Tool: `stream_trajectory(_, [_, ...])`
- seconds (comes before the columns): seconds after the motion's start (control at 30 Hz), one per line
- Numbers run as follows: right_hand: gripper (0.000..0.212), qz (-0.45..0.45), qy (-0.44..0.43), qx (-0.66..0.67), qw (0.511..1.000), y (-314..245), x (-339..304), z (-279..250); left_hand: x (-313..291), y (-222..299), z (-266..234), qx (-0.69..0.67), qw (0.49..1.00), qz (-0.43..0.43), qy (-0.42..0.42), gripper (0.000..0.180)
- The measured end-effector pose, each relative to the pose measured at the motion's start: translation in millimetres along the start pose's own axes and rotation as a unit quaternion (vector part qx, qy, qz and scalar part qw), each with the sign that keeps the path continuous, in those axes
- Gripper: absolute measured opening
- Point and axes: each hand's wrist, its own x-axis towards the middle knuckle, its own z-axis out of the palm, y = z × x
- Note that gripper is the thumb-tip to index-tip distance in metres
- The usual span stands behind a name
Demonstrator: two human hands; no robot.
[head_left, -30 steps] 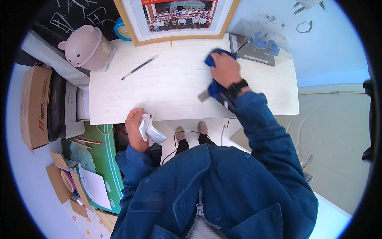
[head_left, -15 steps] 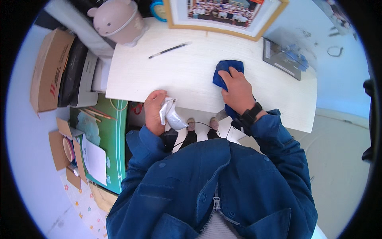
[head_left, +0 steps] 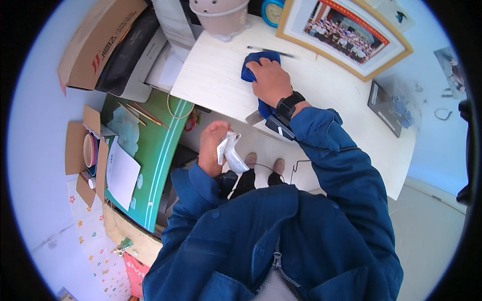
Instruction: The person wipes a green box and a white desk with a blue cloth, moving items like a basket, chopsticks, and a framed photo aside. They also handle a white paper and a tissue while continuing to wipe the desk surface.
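Pressed flat on the white tabletop (head_left: 216, 75), a dark blue cloth (head_left: 249, 70) lies beneath my right hand (head_left: 272, 84), whose fingers bend over it. A strip of the same blue shows below my palm, by the wrist. Just beyond the cloth lies a slim dark pen (head_left: 288, 54), partly hidden behind it. My left hand (head_left: 213, 145) is off the table's near edge, closed on a crumpled silvery-white wrapper (head_left: 232, 153) that hangs down from the fingers.
At the back stand a beige animal-shaped bin (head_left: 221, 19), a blue round clock (head_left: 271, 12) and a framed group photo (head_left: 346, 37). A dark flat box (head_left: 384, 108) rests at right. Leftward are a green table (head_left: 165, 150), a printer (head_left: 138, 67) and cardboard boxes (head_left: 95, 55).
The view has turned, shifting the scene. My right hand has slid the blue cloth leftward and away over the tabletop, up to the pen. My left hand still holds the wrapper.
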Motion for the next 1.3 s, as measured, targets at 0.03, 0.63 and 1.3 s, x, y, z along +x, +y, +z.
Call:
stream_trajectory(0.03, [0.042,0.012,-0.004,-0.004,1.000,-2,8,-1,-2,-1,-4,0.005,1.000,0.003,0.014,0.014])
stream_trajectory(0.63, [0.043,-0.110,-0.058,0.040,0.991,-59,61,17,-22,-19,-57,-0.074,0.996,0.000,0.044,0.011])
stream_trajectory(1.3, [0.040,-0.197,-0.007,0.065,0.978,4,-87,3,6,-6,-31,0.020,0.999,0.036,-0.035,0.016])
